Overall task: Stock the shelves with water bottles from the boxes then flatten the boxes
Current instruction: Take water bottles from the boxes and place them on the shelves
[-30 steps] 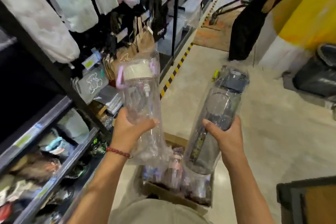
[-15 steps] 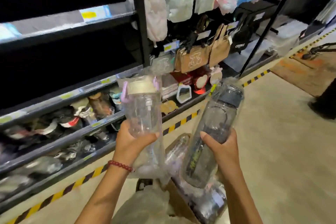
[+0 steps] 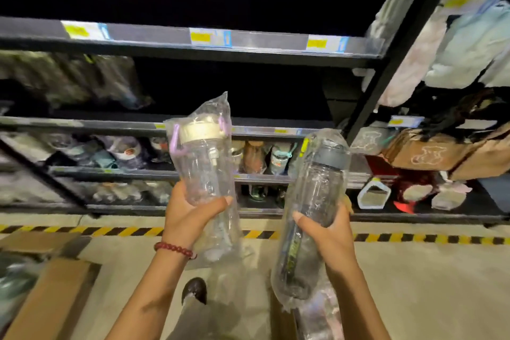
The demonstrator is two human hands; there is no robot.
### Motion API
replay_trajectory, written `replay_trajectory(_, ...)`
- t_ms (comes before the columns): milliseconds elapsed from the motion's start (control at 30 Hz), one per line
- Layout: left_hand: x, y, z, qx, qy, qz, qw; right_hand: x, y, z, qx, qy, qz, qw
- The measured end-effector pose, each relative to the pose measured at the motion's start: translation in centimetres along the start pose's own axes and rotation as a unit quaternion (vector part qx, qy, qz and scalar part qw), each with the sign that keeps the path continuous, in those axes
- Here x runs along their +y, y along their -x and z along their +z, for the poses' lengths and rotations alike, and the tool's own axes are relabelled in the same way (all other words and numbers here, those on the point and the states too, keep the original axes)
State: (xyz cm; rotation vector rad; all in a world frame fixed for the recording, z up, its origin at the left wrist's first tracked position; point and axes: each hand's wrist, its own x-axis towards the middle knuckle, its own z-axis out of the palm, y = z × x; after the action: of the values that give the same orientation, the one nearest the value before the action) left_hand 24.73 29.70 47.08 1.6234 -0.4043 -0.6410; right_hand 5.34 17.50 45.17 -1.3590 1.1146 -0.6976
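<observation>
At the far left, a brown cardboard box (image 3: 52, 298) lies on the pale floor (image 3: 427, 284), its flap edge toward the camera, with something blurred in plastic beside it at the frame's edge. Behind it runs a black-and-yellow striped floor line (image 3: 124, 231), and above that stand the dark shelves (image 3: 165, 44) with yellow price tags along their front edges; the lower tiers hold wrapped bottles and cups too blurred to tell apart, while the upper tier is dark. Moving right, the left hand (image 3: 190, 215), a red bead bracelet (image 3: 174, 250) on its wrist, grips a clear bottle (image 3: 205, 174) with a cream lid and lilac strap, sealed in a loose plastic bag; the thumb curls across the front and the fingers wrap behind, holding it nearly upright in front of the middle shelves. Below, between the forearms, a dark shoe tip (image 3: 195, 288) shows on the floor. Just beside it, the right hand (image 3: 325, 226) clasps a taller grey-lidded bottle (image 3: 314, 210), also bagged, the thumb pressed on its front and the fingers round the far side; it tilts slightly with its top to the right, apart from the first bottle. At the far right, brown bags with bear outlines (image 3: 430, 153) and pale hanging cloths (image 3: 469, 44) fill the neighbouring rack.
</observation>
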Motion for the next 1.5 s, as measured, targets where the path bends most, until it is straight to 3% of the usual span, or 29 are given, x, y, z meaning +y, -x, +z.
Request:
replay_trajectory(233,0.5,-7.0,-4.7,0.056,-0.006,-0.006,0.998,-2.5,-5.3,8.7,-0.053,0.017,-0.001,0.998)
replay_trajectory(433,0.4,-15.1,-10.3,0.028,0.001,-0.017,0.999,-3.3,-9.7,17.4,-0.073,0.03,0.019,0.997)
replay_trajectory(800,-3.4,-25.4,-16.0,0.062,-0.005,-0.099,0.993,-2.3,-17.1,29.7,-0.149,0.039,0.062,0.986)
replay_trajectory(1000,-4.6,-31.3,-16.2,0.039,-0.032,-0.061,0.997,-1.2,-22.7,32.8,-0.175,0.073,0.04,0.981)
replay_trajectory(1267,-5.8,-38.2,-15.5,0.039,0.002,0.025,0.999,-2.2,-28.2,36.0,-0.156,0.019,-0.041,0.987)
replay_trajectory(1367,-5.1,-40.4,-14.4,0.022,0.045,0.066,0.997,-2.5,-30.1,36.5,-0.128,-0.035,-0.028,0.991)
replay_trajectory(1500,-4.3,-43.3,-13.6,0.031,0.064,0.05,0.996,-3.6,-32.6,36.2,-0.077,-0.143,-0.01,0.987)
